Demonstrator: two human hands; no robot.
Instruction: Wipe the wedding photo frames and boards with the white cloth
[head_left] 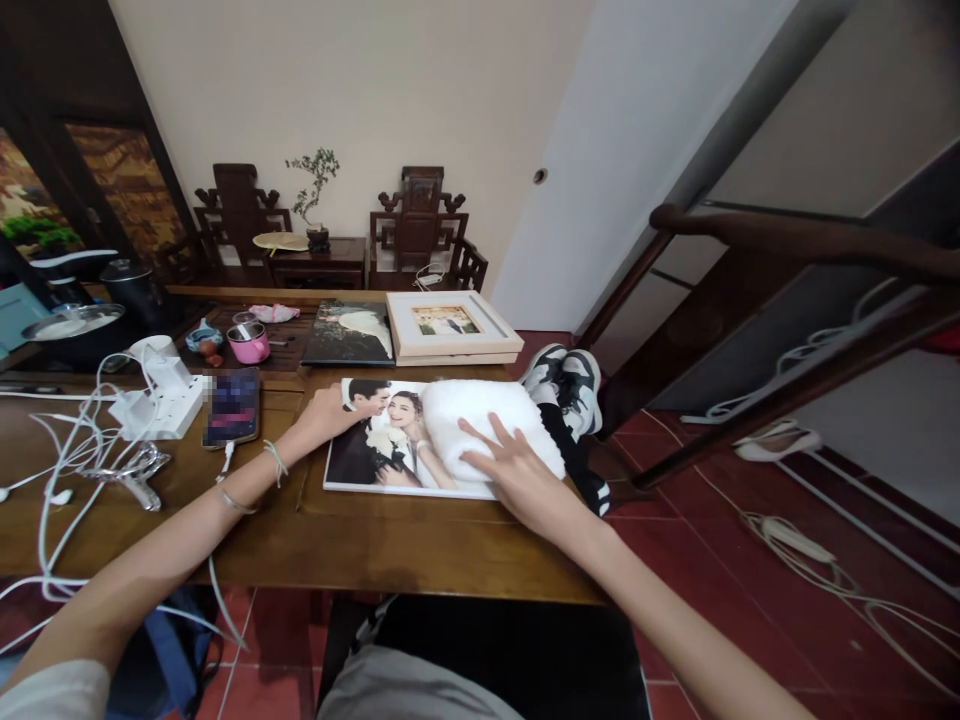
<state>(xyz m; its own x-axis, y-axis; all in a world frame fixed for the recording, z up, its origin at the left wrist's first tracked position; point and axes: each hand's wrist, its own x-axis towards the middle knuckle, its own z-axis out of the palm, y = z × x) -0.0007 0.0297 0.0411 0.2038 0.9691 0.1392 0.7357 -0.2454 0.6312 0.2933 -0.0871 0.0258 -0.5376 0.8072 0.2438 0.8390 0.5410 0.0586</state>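
A wedding photo panel lies flat on the wooden table, showing a couple with a bouquet. My left hand grips its left edge, with a finger or thumb reaching over the picture; the other fingers are partly hidden. Across the panel's right part rests a white fluffy cloth. On top of that cloth, my right hand lies with its fingers spread, pressing on it.
Behind the panel lie a dark photo panel and a framed photo. To the left are a phone, a white power strip, tangled cables and a pink cup. Sneakers show beyond the table's right edge.
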